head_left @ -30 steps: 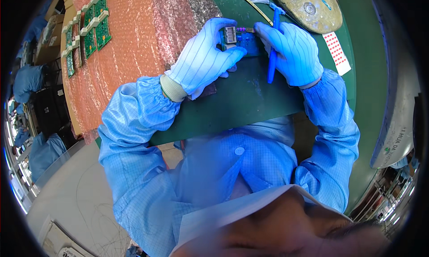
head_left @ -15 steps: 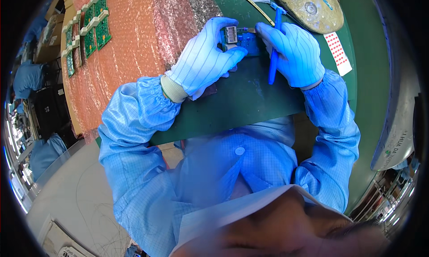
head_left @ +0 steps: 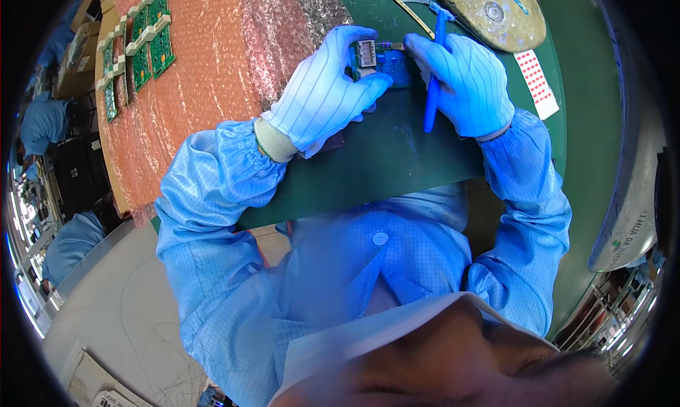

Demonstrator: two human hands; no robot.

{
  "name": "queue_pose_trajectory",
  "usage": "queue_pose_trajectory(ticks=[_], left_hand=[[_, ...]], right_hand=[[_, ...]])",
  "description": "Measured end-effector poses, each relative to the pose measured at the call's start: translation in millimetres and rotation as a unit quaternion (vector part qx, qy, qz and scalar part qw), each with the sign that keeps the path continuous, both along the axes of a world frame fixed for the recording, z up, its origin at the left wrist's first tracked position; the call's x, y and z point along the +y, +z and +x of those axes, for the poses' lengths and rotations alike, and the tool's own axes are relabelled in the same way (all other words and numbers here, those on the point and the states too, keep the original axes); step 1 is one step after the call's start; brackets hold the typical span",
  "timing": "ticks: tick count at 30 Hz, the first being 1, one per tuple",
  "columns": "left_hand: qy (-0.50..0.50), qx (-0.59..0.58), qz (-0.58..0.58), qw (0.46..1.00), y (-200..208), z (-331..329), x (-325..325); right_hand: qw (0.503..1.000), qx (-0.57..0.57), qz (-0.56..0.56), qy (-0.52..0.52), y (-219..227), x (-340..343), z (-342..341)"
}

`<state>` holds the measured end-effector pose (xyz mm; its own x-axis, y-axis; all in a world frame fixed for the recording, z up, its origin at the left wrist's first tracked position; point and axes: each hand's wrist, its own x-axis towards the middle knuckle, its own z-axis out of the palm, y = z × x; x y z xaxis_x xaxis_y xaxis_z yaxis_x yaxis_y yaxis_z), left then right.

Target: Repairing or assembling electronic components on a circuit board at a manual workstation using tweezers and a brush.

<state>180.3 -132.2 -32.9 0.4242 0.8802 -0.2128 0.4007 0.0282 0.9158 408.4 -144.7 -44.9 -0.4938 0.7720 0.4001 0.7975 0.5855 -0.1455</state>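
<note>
My left hand point(head_left: 322, 88), in a white striped glove, closes its fingers and thumb around the left side of a small circuit board point(head_left: 397, 68). A silvery connector with a row of slots point(head_left: 366, 53) stands up from that board beside my left fingertips. My gloved right hand point(head_left: 467, 85) is closed on a slim blue pen-shaped tool point(head_left: 433, 99), which slants upright across the fingers. The right fingertips are at the board's upper right edge, by a small metallic piece point(head_left: 394, 46); whether it belongs to the board I cannot tell. Blue light tints both gloves and the board.
Pink bubble wrap point(head_left: 191, 74) covers the table's left side, with several green boards point(head_left: 151, 42) with white connectors on it. At the far right lie a stained round pad point(head_left: 496, 17), a thin yellowish stick point(head_left: 407, 10) and a red-dotted label sheet point(head_left: 536, 85). A grey-white housing point(head_left: 634, 180) stands at the right.
</note>
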Motion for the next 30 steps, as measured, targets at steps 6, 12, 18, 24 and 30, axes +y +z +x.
queue_pose_trajectory(ticks=[6, 12, 18, 24, 30], left_hand=[[0.005, 0.01, 0.011, 1.0, -0.7, 0.3, 0.2], [0.011, 0.016, 0.0, 1.0, 2.6, 2.3, 0.0], [0.021, 0.006, -0.023, 1.0, 3.1, 4.4, -1.1], [0.017, 0.007, -0.032, 0.999, 7.7, 4.0, 1.0], [0.018, 0.005, -0.037, 0.999, 5.9, 3.5, 0.3]], right_hand=[[1.0, -0.001, 0.005, -0.002, -2.8, 0.8, -1.9], [1.0, -0.008, 0.007, -0.007, -4.5, 2.1, -1.4], [1.0, -0.007, 0.013, -0.006, -4.2, 1.9, 1.2], [1.0, -0.002, 0.016, 0.006, -3.2, 4.0, -2.0], [1.0, 0.005, 0.008, 0.008, -1.5, 2.8, -3.4]])
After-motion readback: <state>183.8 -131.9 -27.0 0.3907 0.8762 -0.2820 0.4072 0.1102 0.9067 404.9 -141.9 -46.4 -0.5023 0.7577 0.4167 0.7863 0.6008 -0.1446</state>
